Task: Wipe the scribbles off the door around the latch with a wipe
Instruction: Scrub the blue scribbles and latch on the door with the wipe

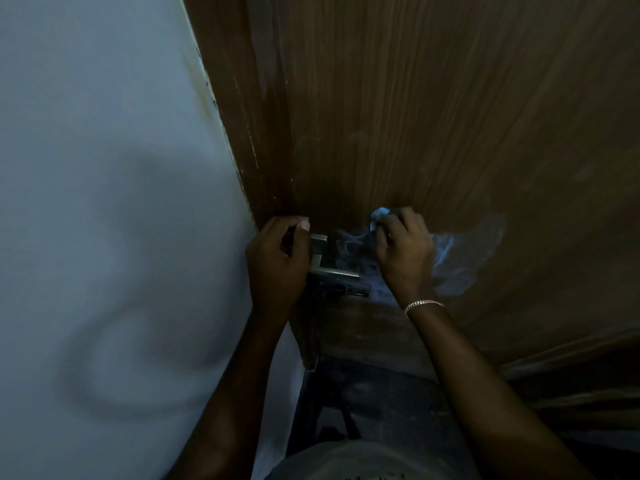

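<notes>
Pale blue scribbles [349,249] smear the brown wooden door [433,116] just right of the metal lever handle [329,263], near the door's left edge; a hazy whitish-blue patch [467,252] spreads further right. The right hand [403,252], fingers curled tight, presses a bunched blue wipe [379,216] against the door at the upper margin of the scribbles. A silver bracelet [423,304] circles that wrist. The left hand [277,261] is closed around the handle's inner end. A dark latch [348,291] sits just below the lever. The white wall [104,202] adjoins the door's left edge.
</notes>
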`<state>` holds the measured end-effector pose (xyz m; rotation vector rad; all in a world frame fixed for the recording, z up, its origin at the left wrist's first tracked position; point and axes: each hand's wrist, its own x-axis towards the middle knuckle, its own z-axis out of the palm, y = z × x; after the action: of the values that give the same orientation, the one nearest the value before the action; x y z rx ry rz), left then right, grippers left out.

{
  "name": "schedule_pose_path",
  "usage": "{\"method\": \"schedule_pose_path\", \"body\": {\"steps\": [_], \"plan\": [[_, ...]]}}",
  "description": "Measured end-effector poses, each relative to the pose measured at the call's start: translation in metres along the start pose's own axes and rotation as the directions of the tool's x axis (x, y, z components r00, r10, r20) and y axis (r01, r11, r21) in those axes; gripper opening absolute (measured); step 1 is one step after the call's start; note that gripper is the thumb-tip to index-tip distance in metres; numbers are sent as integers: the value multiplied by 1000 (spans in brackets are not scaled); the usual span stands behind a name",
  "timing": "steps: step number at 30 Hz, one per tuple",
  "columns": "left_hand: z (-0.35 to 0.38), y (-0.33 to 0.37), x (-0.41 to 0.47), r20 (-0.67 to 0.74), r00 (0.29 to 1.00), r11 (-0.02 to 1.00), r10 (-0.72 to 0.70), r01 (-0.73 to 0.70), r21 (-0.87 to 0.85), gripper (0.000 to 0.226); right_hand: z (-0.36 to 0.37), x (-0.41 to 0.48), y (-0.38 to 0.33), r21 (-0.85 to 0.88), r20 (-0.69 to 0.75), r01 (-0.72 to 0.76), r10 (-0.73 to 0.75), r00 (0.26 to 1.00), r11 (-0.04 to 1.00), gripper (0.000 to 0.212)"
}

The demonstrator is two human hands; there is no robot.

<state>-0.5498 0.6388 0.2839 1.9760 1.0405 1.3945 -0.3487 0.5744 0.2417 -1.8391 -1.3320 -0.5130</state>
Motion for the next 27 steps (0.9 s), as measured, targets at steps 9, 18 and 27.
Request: {"method": "schedule_pose_path", "body": {"steps": [9,18,27], "plan": [[7,6,1,59,998,1000,13,-12,-22,15,1,-26,23,20,88,-8,6,996,1000,19],[19,10,-1,99,995,998,27,-22,-61,14,9,-23,10,29,106,23,-26,994,999,17],[19,6,-4,95,995,999,3,0,-34,14,-1,-2,5,117,-76,-26,36,996,993,10]]}}
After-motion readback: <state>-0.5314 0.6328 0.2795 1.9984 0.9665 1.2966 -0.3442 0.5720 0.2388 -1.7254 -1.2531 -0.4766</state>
